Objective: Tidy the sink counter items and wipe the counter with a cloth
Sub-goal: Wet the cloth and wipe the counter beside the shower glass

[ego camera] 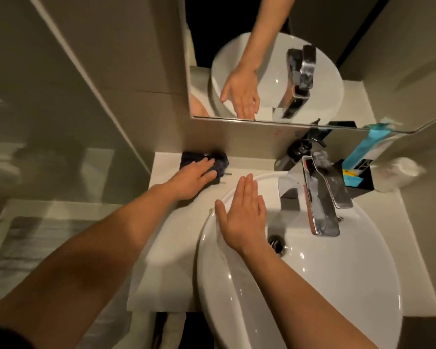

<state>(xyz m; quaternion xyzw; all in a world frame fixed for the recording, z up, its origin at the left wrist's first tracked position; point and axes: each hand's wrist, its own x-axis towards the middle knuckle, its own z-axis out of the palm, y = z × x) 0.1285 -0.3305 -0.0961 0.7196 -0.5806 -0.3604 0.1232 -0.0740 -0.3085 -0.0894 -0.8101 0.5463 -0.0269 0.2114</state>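
Note:
A dark blue cloth lies crumpled at the back left corner of the white counter, against the wall. My left hand presses flat on the cloth, fingers spread over it. My right hand hovers flat, fingers together, over the left rim of the white basin, holding nothing. At the back right stand a black pump bottle, a black holder with a blue tube, and a white bottle.
A chrome faucet reaches over the basin from the back. A mirror above the counter reflects my right hand and the basin. A thin dark pin-like item lies beside the cloth. The floor with a grey mat is at lower left.

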